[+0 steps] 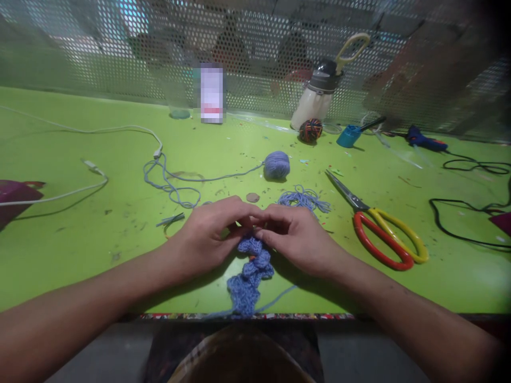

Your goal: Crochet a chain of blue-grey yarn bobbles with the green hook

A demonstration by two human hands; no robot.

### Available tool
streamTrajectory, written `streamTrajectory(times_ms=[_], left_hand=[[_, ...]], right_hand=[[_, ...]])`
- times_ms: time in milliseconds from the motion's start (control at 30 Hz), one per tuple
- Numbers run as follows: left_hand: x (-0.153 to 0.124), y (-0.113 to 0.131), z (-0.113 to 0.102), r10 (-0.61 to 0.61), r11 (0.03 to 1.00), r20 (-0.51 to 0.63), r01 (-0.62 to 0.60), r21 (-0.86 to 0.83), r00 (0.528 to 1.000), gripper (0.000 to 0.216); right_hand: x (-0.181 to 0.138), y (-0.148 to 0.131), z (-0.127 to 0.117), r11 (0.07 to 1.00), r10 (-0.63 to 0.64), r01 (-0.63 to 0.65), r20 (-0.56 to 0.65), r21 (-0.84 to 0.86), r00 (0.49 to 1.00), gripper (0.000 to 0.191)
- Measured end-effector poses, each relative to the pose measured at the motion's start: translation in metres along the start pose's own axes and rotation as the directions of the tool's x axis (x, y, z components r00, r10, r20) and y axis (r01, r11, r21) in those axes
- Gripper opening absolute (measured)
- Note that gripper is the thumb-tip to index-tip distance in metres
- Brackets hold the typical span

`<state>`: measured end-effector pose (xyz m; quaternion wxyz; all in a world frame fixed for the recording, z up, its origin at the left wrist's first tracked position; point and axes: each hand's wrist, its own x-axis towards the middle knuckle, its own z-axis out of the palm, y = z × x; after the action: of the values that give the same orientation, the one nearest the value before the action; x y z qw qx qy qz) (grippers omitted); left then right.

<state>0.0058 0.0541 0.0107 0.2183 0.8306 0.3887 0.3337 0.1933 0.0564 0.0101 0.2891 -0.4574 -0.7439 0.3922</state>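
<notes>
A blue crocheted yarn piece (251, 274) lies on the green table (99, 223) near its front edge. My left hand (211, 234) and my right hand (295, 236) meet over its far end, both with fingers pinched on the yarn. A strand trails from the piece toward me. A small blue yarn ball (277, 165) sits farther back, its thread running left in loops. A loose tuft of blue yarn (303, 199) lies just beyond my right hand.
Red-and-yellow scissors (379, 229) lie to the right. At the back stand a multicoloured yarn ball (310, 130), a bottle (315, 101), a blue cup (348, 136) and a glue gun (423, 139). White cables (99, 130) cross the left; black cords (459, 223) the right.
</notes>
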Motion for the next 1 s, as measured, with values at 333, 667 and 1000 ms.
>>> streamTrajectory(times_ms=[333, 667, 1000], left_hand=[[-0.002, -0.002, -0.001, -0.096, 0.990, -0.012, 0.094, -0.107, 0.995, 0.025], [0.004, -0.001, -0.011, -0.200, 0.954, 0.056, 0.207, -0.215, 0.978, 0.013], [0.006, -0.007, -0.020, -0.168, 0.947, 0.221, 0.219, -0.235, 0.961, 0.013]], right_hand=[[-0.003, -0.002, 0.000, 0.951, -0.243, 0.223, -0.072, -0.216, 0.967, 0.016], [-0.002, -0.003, -0.005, 0.957, -0.174, 0.158, -0.046, -0.244, 0.984, 0.013], [-0.002, -0.001, -0.005, 0.951, -0.158, 0.132, -0.073, -0.279, 0.985, 0.016]])
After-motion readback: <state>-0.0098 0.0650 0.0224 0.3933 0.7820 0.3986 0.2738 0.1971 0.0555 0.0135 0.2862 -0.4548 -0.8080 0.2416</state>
